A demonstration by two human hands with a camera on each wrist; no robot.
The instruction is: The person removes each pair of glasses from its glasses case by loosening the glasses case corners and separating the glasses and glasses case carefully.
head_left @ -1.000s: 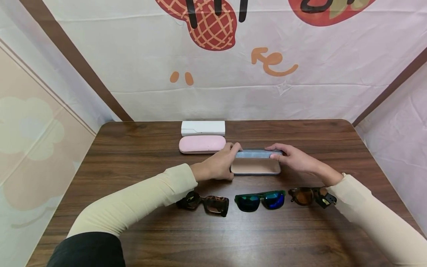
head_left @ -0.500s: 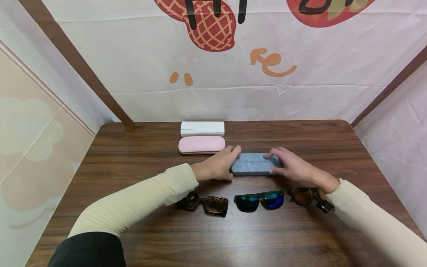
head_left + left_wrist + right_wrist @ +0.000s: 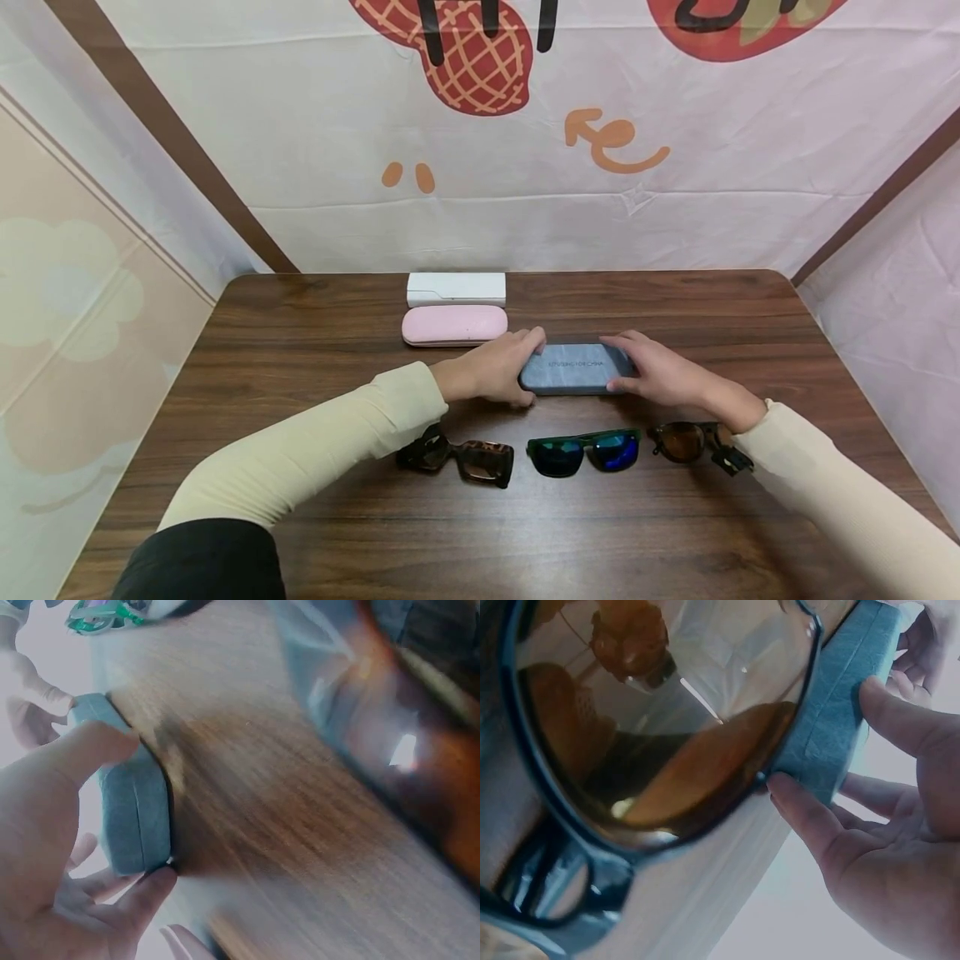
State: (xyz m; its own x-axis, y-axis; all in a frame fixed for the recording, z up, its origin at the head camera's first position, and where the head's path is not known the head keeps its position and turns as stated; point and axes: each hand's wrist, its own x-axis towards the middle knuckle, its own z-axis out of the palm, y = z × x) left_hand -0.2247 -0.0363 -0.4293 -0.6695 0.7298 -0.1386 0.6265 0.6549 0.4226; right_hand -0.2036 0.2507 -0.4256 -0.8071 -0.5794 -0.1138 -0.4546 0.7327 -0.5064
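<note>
Grey case (image 3: 575, 367) lying closed mid-table (image 3: 300, 350), gripped at both ends: left hand (image 3: 491, 372) and right hand (image 3: 660, 373) curled round it. Likely risks: sliding into pink case (image 3: 454, 325); right sleeve snagging amber sunglasses (image 3: 697, 440); fingers pinched at seam.

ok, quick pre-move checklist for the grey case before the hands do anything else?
1. Grey case lid shut: ok, top face flat, seam closed in the left wrist view.
2. Left hand grips the case's left end: ok.
3. Right hand grips its right end: ok.
4. Case flat on the table: ok.
5. Clear of the pink case: cannot tell, left fingers hide the gap.
6. Three sunglasses, tortoise, blue-lens, amber, outside the case: ok; case contents: cannot tell.
</note>
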